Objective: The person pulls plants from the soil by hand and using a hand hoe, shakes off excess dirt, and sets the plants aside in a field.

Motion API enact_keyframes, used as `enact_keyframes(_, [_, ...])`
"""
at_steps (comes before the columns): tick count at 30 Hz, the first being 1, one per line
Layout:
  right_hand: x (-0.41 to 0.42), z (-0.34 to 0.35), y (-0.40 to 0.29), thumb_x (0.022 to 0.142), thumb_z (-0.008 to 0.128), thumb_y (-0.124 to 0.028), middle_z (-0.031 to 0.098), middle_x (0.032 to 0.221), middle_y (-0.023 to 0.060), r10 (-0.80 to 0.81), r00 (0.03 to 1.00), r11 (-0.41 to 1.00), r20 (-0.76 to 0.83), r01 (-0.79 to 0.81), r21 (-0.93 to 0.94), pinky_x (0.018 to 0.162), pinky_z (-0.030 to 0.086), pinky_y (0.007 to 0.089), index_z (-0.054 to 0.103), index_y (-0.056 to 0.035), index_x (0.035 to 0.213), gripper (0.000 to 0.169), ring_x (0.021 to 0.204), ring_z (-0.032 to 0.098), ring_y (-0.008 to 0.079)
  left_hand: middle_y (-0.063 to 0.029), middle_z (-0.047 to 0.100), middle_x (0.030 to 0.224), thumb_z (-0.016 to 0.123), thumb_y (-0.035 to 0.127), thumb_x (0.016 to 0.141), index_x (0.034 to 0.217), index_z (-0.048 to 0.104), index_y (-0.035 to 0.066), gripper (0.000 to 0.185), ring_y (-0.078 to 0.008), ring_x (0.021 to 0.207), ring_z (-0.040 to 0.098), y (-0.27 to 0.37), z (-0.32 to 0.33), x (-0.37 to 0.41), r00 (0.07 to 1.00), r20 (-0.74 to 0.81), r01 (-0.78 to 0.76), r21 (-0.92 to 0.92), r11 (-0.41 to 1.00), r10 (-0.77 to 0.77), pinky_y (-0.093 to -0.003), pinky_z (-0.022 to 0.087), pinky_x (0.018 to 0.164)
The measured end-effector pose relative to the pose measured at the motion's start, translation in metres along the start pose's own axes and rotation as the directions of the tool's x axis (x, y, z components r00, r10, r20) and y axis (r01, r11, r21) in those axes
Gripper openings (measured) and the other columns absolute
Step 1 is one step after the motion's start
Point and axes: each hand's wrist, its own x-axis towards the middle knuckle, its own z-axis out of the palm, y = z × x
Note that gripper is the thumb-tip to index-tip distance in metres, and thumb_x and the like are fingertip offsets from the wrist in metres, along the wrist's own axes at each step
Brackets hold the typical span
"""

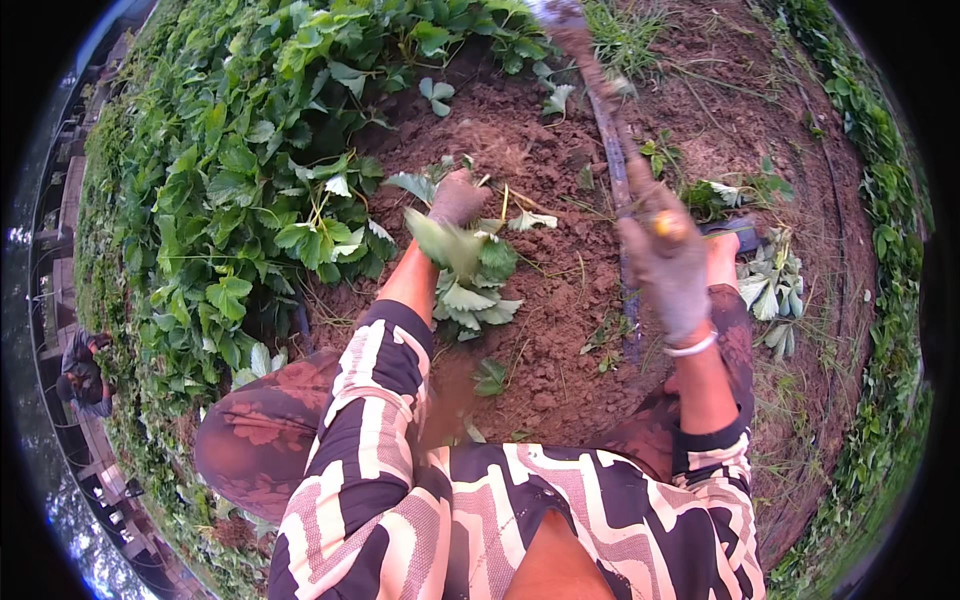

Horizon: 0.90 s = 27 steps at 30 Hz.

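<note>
My left hand [459,199], in a soil-stained glove, grips the stems of a strawberry plant [474,296] just above loose brown soil [547,322]. The plant's leaves hang towards me, some blurred and some showing pale undersides. My right hand [667,262], also gloved and with a white band at the wrist, is closed around the wooden handle of a tool [600,82]. Its shiny metal head [556,11] is blurred and partly cut off at the top edge, so its exact kind is unclear. An orange-yellow spot shows at the right fist.
Dense strawberry plants [225,172] grow on the left. A dark drip line [616,161] runs along the soil beside the tool. Pulled, wilting plants [772,277] lie right of my shod foot [739,232]. Another person [86,375] crouches at the far left.
</note>
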Motion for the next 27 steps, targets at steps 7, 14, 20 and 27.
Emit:
enact_keyframes(7, [0.024, -0.005, 0.121, 0.084, 0.064, -0.01, 0.062, 0.076, 0.0, 0.077, 0.993, 0.997, 0.086, -0.079, 0.019, 0.063, 0.053, 0.0283, 0.059, -0.0029, 0.109, 0.027, 0.065, 0.061, 0.0139, -0.018, 0.069, 0.1, 0.062, 0.028, 0.076, 0.104, 0.068, 0.014, 0.032, -0.0342, 0.097, 0.065, 0.04, -0.069, 0.03, 0.957, 0.001, -0.285, 0.203, 0.937, 0.29, -0.0427, 0.051, 0.085])
enact_keyframes(14, [0.025, -0.007, 0.056, 0.083, 0.068, -0.011, 0.051, 0.065, -0.004, 0.206, 0.976, 0.974, 0.075, -0.212, 0.086, 0.04, 0.038, 0.0227, 0.061, -0.0053, 0.104, 0.023, 0.05, 0.05, 0.0059, -0.0164, 0.068, 0.095, 0.064, 0.019, 0.077, 0.103, 0.064, 0.01, 0.028, -0.0334, 0.091, 0.065, 0.049, -0.238, -0.026, 0.923, 0.045, -0.36, 0.444, 0.82, 0.381, -0.0409, 0.051, 0.083])
enact_keyframes(20, [0.015, -0.019, 0.107, 0.088, 0.063, -0.008, 0.053, 0.071, -0.0043, 0.228, 0.959, 0.954, 0.167, -0.255, 0.159, 0.039, 0.034, 0.0202, 0.061, -0.0107, 0.115, 0.027, 0.05, 0.045, 0.0048, -0.0194, 0.066, 0.08, 0.062, 0.016, 0.073, 0.082, 0.065, 0.005, 0.016, -0.038, 0.076, 0.065, 0.035, -0.428, -0.137, 0.825, -0.185, -0.096, 0.886, 0.455, 0.534, -0.0458, 0.052, 0.07])
enact_keyframes(27, [-0.004, -0.006, 0.116, 0.087, 0.066, -0.018, 0.044, 0.06, -0.0051, 0.206, 0.967, 0.978, 0.149, -0.196, -0.074, 0.036, 0.03, 0.0223, 0.063, -0.0137, 0.11, 0.024, 0.043, 0.039, 0.0059, -0.0124, 0.066, 0.095, 0.067, 0.013, 0.072, 0.095, 0.067, 0.011, 0.023, -0.0315, 0.096, 0.061, -0.102, -0.381, -0.377, 0.842, -0.208, -0.091, 0.854, 0.512, 0.497, -0.0402, 0.049, 0.083])
